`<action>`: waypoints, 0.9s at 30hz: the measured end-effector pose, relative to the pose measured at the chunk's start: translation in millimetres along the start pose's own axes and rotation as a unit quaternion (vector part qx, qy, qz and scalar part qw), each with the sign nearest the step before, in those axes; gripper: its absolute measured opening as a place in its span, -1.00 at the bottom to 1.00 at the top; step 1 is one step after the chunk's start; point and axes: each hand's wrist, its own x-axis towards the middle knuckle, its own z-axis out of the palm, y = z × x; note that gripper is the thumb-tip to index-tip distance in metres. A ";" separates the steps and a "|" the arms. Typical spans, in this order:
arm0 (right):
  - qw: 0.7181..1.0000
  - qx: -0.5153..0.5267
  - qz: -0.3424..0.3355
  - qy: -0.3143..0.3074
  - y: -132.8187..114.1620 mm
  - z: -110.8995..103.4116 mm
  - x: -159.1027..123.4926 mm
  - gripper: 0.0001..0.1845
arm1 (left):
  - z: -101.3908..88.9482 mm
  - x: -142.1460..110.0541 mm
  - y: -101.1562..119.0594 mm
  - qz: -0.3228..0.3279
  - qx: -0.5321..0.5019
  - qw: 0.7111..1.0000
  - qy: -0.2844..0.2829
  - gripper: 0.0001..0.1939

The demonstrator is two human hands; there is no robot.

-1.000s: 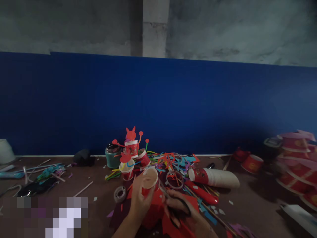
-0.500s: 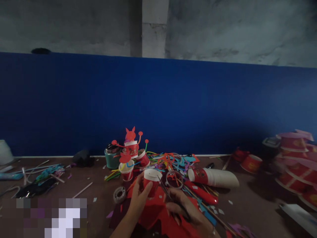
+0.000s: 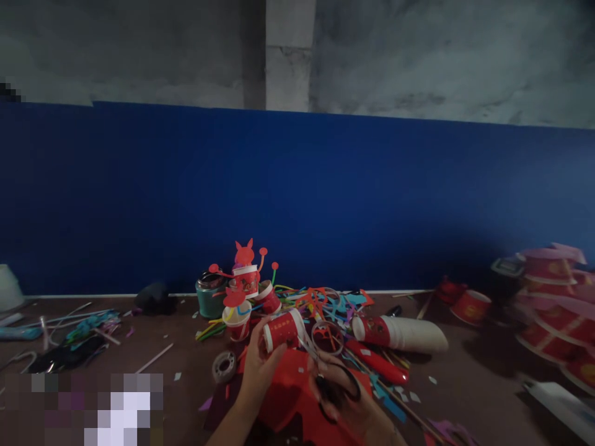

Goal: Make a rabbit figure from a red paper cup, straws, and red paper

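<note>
A red paper cup (image 3: pixel 284 329) with a white rim lies tilted on its side in my left hand (image 3: pixel 260 362), its mouth toward the right. My left thumb and fingers are closed around its base end. My right hand (image 3: pixel 341 393) grips black-handled scissors (image 3: pixel 310 348), whose blades point up and left at the cup's rim. Whether the blades touch the rim I cannot tell. Under both hands lies red paper (image 3: pixel 297 402). Behind the cup stand a paper cup with straws (image 3: pixel 238 322) and a cup figure (image 3: pixel 245 279) with red paper ears and round-ended arms.
A roll of tape (image 3: pixel 224 367) is left of my hands. A stack of paper cups (image 3: pixel 400 333) lies to the right, beside a red stapler-like tool (image 3: pixel 383 364). A teal jar (image 3: pixel 210 297) stands behind. Straws and paper scraps (image 3: pixel 344 303) cover the back; red cup structures (image 3: pixel 558 310) stand far right.
The cup has turned in my left hand from its mouth facing up to lying sideways, mouth to the right. The scissors stay beside the rim, their handles now more visible.
</note>
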 end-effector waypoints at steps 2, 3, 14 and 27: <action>0.998 -0.062 0.017 0.000 -2.7 -3.5 1.3 -0.68 | -1.9 -0.1 2.8 0.003 0.039 0.999 0.004 -0.34; 0.994 -0.108 0.028 -0.002 -4.2 -6.0 2.4 -0.66 | -3.0 -0.3 4.6 0.009 0.067 0.998 0.007 -0.37; 0.993 -0.116 0.022 -0.004 4.9 -7.9 5.0 -0.62 | -4.1 3.4 -0.2 -0.012 -0.028 0.999 0.034 -0.10; 0.969 -0.243 0.016 -0.031 3.5 -5.4 6.7 -0.57 | -3.5 -2.6 0.7 -0.078 -0.041 0.996 -0.005 -0.39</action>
